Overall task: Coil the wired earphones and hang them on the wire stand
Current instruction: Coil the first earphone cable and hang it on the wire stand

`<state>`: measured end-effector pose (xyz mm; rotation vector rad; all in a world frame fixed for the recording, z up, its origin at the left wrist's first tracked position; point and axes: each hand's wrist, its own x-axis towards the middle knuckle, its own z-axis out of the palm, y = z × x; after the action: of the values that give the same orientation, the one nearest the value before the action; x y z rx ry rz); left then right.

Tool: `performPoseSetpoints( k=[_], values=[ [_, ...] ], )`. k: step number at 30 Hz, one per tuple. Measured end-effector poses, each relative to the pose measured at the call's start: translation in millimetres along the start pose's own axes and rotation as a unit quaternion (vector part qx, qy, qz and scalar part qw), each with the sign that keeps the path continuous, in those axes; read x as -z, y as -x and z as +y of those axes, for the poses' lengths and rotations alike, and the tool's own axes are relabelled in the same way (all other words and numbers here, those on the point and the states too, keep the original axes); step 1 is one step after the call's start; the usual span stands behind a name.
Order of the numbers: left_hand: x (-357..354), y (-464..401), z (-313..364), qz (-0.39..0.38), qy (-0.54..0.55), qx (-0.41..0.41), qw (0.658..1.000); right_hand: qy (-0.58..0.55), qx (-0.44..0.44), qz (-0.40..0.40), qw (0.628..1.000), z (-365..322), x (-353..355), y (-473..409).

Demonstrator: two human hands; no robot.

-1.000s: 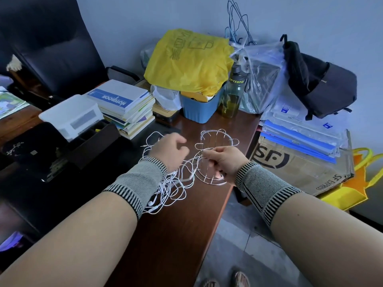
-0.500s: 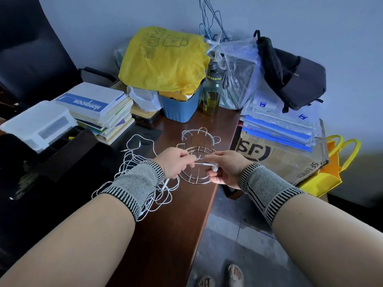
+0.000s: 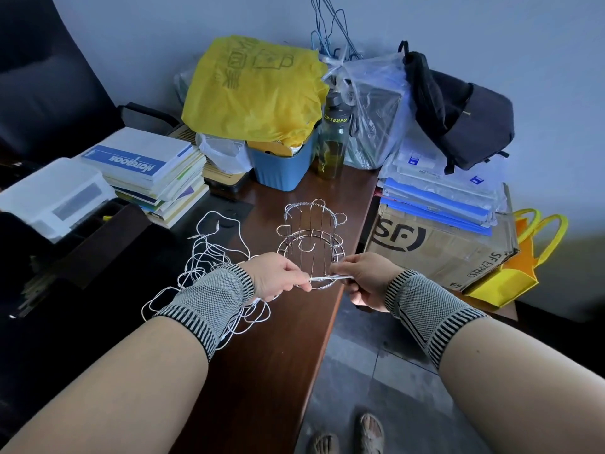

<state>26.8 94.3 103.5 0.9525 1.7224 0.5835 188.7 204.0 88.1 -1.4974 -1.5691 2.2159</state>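
white earphone cable (image 3: 209, 257) is seen as a loose tangle on the dark wooden desk (image 3: 268, 365), mostly beside and under the left wrist, with two plug ends lying near the book stack; how many earphone sets are in the tangle cannot be told. a short straight stretch of the cable is held taut between both hands, just in front of the wire stand (image 3: 311, 244). the left hand (image 3: 278, 276) is curled, fingertips pinched on the cable's left end; the right hand (image 3: 366, 276) is likewise curled, thumb and fingers pinched on the other end. one wire stand is counted, metal, upright on the desk near its right edge, with a round base ring, upright rods and small hooks around the top; its near base ring is crossed by the taut cable, contact cannot be told. two knitted wristbands are worn, one per wrist. behind the stand one blue bin (image 3: 281, 162) is covered by one yellow bag (image 3: 255, 93), and one dark bottle (image 3: 332, 139) is placed just beside it. one stack of books (image 3: 154, 172) is seen at left, one cardboard box (image 3: 435, 247) at right with folders piled on it, and one black backpack (image 3: 458, 109) on top. two sandalled feet (image 3: 347, 434) are visible on the floor below.
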Motion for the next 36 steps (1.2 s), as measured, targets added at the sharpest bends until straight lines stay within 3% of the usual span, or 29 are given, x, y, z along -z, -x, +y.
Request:
performPoseSetpoints(
  k=[6,14,17,19,21,26,36],
  values=[
    [-3.7,0.7,1.6,0.004,0.001,-0.014,1.000,-0.042,0.015,0.032,0.998,-2.4,5.7,0.2],
    [9.2,-4.7,-6.6,0.102,-0.004,-0.032,0.994,-0.054,0.015,-0.039,0.998,-8.7,5.6,2.0],
    [14.5,-2.9,-9.3,0.117,-0.009,-0.035,0.992,0.103,0.066,0.059,0.991,-13.2,9.5,-6.2],
    [18.4,0.1,-7.8,0.129,-0.013,-0.034,0.991,0.215,0.146,0.182,0.948,-20.5,11.6,-13.7],
    [22.0,2.3,-6.1,0.145,-0.026,-0.030,0.989,0.257,0.206,0.243,0.913,-33.2,9.1,-17.5],
    [33.0,2.1,-10.4,0.174,-0.028,-0.025,0.984,0.369,0.260,0.229,0.862,-59.7,-10.8,-33.0],
    [45.0,-0.2,-0.2,0.196,-0.044,-0.061,0.978,0.404,0.268,0.200,0.851,-73.8,-11.0,-54.6]
  ],
)
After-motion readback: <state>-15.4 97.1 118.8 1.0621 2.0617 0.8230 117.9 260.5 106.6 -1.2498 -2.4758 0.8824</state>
